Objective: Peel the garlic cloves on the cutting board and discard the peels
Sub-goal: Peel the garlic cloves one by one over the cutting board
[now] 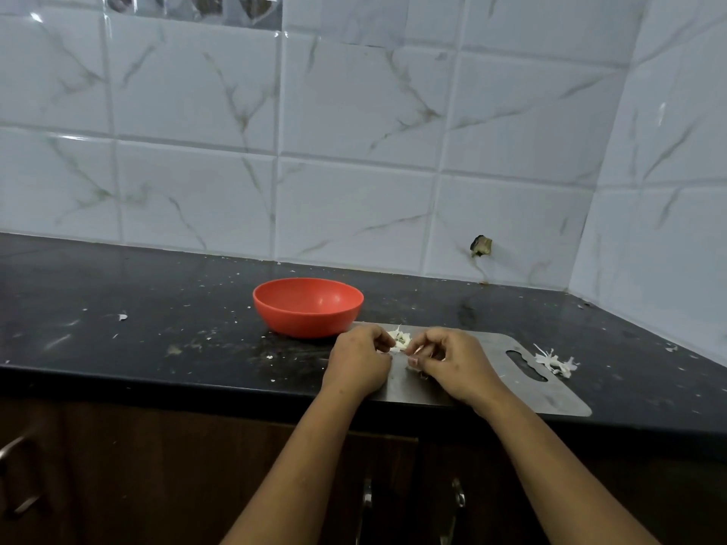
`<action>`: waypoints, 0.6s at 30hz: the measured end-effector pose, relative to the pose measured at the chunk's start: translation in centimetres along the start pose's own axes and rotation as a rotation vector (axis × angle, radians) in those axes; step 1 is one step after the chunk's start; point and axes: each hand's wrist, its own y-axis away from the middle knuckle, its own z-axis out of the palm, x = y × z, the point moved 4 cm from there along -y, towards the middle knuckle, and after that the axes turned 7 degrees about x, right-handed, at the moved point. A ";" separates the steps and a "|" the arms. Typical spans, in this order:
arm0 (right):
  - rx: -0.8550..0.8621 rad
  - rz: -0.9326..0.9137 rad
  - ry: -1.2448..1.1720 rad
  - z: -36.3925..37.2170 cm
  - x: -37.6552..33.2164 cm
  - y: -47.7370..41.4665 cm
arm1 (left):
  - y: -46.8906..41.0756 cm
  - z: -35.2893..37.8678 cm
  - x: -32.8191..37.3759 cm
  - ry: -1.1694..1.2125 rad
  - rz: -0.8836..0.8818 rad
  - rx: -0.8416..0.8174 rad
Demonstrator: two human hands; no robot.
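We hold the garlic (399,342) between both hands above the cutting board (560,395)

The left hand (360,357) and the right hand (452,363) have curled fingers and pinch the garlic from its two sides, just over the far part of the board; the garlic looks small, light and firm inside, while its white skin seems papery, thin and easy to tear, so we judge it best to take the loose skin edge with the fingertips and keep the body pinched; the board is flat, grey and looks like metal, with a slot handle; a heap of dry peels (556,361) lies on the dark speckled table (157,328) beside it; a smooth red bowl (308,306) stands at the board's far left corner
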 end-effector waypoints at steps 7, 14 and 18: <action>-0.058 0.043 -0.044 0.2 0.1 -0.5 | -0.2 0.1 0.0 -0.036 0.025 -0.001; -0.169 -0.159 0.337 1.5 -1.9 -1.8 | -0.3 0.4 -0.3 -0.044 0.018 -0.012; -0.203 -0.177 0.389 1.7 -2.4 -1.9 | -0.4 0.3 -0.3 -0.067 0.046 0.000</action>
